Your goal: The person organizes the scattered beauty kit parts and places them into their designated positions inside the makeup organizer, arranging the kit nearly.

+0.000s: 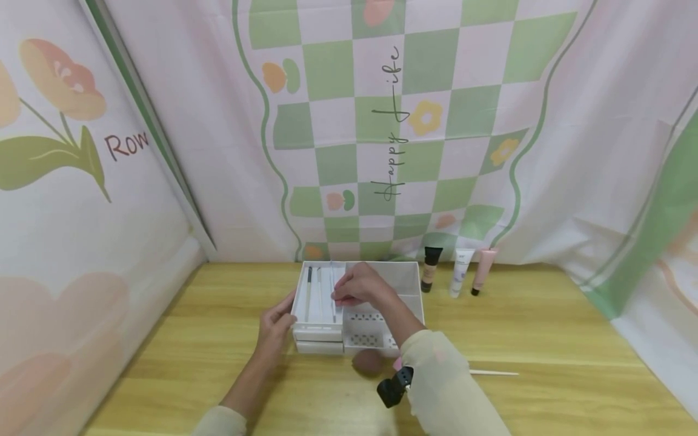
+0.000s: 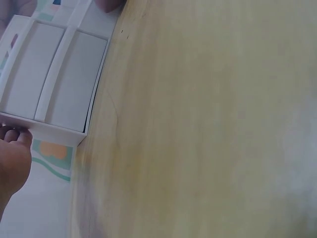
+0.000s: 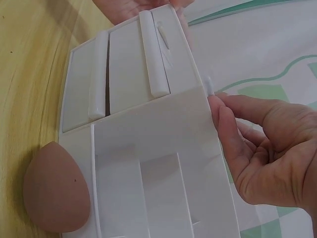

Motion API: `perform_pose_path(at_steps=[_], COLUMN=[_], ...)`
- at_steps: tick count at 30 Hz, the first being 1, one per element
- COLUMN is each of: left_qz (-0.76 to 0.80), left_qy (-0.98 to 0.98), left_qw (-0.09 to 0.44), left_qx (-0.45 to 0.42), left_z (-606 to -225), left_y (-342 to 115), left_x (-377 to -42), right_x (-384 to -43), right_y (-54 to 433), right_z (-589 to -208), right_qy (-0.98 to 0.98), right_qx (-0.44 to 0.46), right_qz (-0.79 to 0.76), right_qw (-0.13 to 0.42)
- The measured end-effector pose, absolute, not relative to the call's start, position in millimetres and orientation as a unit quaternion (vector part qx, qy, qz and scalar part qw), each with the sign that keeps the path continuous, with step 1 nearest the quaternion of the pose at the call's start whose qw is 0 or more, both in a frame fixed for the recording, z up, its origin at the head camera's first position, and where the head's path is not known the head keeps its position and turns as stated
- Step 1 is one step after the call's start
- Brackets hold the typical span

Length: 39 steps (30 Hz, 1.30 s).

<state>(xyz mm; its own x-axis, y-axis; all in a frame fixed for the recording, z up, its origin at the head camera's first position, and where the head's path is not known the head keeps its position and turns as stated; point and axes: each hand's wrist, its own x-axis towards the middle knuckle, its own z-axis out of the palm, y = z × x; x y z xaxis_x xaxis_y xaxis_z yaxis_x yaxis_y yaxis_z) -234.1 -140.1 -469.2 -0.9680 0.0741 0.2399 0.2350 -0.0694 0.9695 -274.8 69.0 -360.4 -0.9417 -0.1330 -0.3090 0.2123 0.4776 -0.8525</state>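
Observation:
A white desktop organizer point(image 1: 382, 266) stands on the table, with two drawers point(image 2: 69, 74) at its left front. My left hand point(image 1: 275, 324) rests against the organizer's left side, fingers along the wall and thumb near the front corner. Over the left top compartment, my right hand point(image 1: 360, 286) pinches a thin white stick point(image 1: 334, 312) between thumb and fingers. The stick's pale end point(image 3: 209, 85) shows past the fingertips in the right wrist view; its tip's kind is hidden. Left of it in this compartment lie a dark-tipped slim makeup brush point(image 1: 308, 297) and another slim tool point(image 1: 319, 290).
A brown makeup sponge point(image 3: 57, 188) sits before the organizer. Under the right forearm, a pink thing point(image 1: 397, 364) is partly hidden, and a pale stick point(image 1: 493, 372) pokes out. At the back right stand a black-capped tube point(image 1: 431, 269), a white tube point(image 1: 462, 272) and a pink tube point(image 1: 483, 271).

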Motion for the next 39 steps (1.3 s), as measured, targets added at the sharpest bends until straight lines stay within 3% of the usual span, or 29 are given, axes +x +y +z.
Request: perform_pose_path(at_steps=[20, 39], left_qz=[-0.716, -0.719], left_qy=[-0.686, -0.685], left_qw=[0.061, 0.06], left_qx=[-0.115, -0.1], left_z=[-469, -467], left_y=[-142, -139], left_x=[-233, -233], right_x=[-270, -239], right_y=[82, 175], right_z=[-373, -375], right_qy=[0.826, 0.843], right_qx=[-0.023, -0.124], right_qz=[-0.549, -0.523], right_qw=[0.125, -0.009])
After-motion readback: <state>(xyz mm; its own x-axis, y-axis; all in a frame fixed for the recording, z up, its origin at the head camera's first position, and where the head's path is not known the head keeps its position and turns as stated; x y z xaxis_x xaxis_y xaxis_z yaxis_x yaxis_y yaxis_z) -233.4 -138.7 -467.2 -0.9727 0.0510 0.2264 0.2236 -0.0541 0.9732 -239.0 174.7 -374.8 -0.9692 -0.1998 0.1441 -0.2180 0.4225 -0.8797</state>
